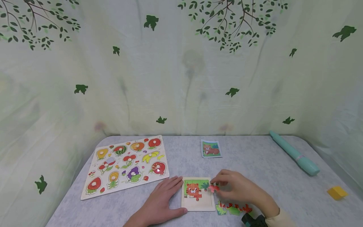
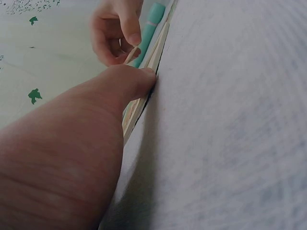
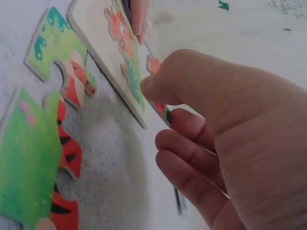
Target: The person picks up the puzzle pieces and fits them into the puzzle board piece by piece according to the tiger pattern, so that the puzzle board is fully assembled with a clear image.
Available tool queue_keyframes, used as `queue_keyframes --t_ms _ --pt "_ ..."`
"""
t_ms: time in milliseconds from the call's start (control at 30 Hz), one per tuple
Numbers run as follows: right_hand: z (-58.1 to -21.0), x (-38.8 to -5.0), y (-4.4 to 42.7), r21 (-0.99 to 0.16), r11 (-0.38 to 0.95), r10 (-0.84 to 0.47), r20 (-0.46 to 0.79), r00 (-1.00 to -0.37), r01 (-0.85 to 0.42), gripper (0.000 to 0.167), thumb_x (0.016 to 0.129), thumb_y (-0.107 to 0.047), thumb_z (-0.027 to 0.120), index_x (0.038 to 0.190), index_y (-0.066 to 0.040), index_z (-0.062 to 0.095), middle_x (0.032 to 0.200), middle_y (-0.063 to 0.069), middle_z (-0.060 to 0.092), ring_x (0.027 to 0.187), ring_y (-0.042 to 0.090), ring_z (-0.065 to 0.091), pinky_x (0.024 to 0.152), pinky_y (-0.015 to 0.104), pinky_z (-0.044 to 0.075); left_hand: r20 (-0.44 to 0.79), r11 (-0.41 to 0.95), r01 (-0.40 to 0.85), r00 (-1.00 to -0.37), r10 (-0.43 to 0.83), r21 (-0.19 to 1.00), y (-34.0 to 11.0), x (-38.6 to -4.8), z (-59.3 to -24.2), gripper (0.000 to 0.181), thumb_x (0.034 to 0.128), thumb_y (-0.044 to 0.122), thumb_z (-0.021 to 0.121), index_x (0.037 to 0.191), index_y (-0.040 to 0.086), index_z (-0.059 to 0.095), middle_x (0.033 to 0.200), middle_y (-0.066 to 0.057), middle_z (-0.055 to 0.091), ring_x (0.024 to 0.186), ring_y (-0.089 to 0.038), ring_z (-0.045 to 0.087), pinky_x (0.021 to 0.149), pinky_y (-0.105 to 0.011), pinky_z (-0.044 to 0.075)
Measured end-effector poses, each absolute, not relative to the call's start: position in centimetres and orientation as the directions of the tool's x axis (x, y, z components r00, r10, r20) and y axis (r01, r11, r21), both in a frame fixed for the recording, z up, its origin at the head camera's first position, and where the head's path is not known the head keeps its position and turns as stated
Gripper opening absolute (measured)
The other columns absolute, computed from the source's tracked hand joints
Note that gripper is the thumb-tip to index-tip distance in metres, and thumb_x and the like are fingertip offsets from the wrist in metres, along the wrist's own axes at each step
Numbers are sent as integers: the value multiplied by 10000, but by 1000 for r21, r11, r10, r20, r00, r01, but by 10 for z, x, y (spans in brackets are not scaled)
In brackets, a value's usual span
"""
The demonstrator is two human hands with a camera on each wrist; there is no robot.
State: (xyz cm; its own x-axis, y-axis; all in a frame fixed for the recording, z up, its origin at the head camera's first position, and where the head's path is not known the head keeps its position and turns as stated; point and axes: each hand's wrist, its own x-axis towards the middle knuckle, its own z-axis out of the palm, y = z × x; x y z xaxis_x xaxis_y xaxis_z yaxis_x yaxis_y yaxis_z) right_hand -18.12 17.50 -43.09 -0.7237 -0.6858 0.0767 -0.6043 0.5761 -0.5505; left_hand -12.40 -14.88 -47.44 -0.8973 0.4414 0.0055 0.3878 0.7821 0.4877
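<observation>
A square wooden puzzle tray [image 1: 198,206] holds joined pieces showing a tiger's face [image 1: 193,189] and green leaves. Fingers spread, the left hand [image 1: 160,201] touches the tray's left edge with fingertips and thumb. Over the tray's right side, the right hand [image 1: 238,187] pinches a red-orange puzzle piece [image 1: 213,188] between thumb and fingers; in the right wrist view this piece [image 3: 154,65] is tilted above the tray [image 3: 103,60], apart from it. Several loose pieces [image 1: 234,210] lie right of the tray's lower corner, green with red and black stripes in the right wrist view [image 3: 29,158].
A fruit peg board [image 1: 129,184] lies at the left. Behind the tray is a small tiger picture card [image 1: 211,149]. A teal tapered object [image 1: 295,154] and a yellow block [image 1: 337,193] lie at the right. A dark object [image 1: 253,220] is by the right wrist.
</observation>
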Motion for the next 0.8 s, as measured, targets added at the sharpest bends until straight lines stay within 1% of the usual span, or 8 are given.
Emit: queue_keyframes --t_ms 200,467,633,800 --pt "-432 -178 169 -551 569 -687 87 -721 -610 275 911 -187 765 1177 -253 776 1038 -182 629 898 32 579 755 216 542 3 784 385 -898 439 486 -149 -124 -476 963 853 812 579 1585 204 432 1647 52 391 1536 -232 327 1248 -551 259" --pt "-435 -177 164 -542 549 -705 110 -701 -636 272 915 -183 765 1181 -242 769 1046 -164 646 876 11 582 744 219 554 10 784 391 -897 442 483 -149 -124 -476 961 856 812 576 1585 202 433 1646 48 394 1534 -237 330 1243 -559 266" --pt "-437 -176 160 -543 551 -712 90 -696 -634 263 928 -227 762 1186 -275 764 1055 -169 651 886 -1 576 748 216 543 -12 788 374 -900 435 489 -149 -124 -475 965 848 815 583 1589 219 424 1651 61 382 1541 -228 317 1251 -556 254" --pt "-439 -177 157 -556 545 -721 71 -689 -628 248 937 -235 759 1175 -305 770 1053 -177 650 889 -7 577 773 221 553 -20 788 367 -901 432 493 -149 -124 -475 968 844 816 587 1591 224 421 1652 62 380 1542 -228 315 1253 -560 250"
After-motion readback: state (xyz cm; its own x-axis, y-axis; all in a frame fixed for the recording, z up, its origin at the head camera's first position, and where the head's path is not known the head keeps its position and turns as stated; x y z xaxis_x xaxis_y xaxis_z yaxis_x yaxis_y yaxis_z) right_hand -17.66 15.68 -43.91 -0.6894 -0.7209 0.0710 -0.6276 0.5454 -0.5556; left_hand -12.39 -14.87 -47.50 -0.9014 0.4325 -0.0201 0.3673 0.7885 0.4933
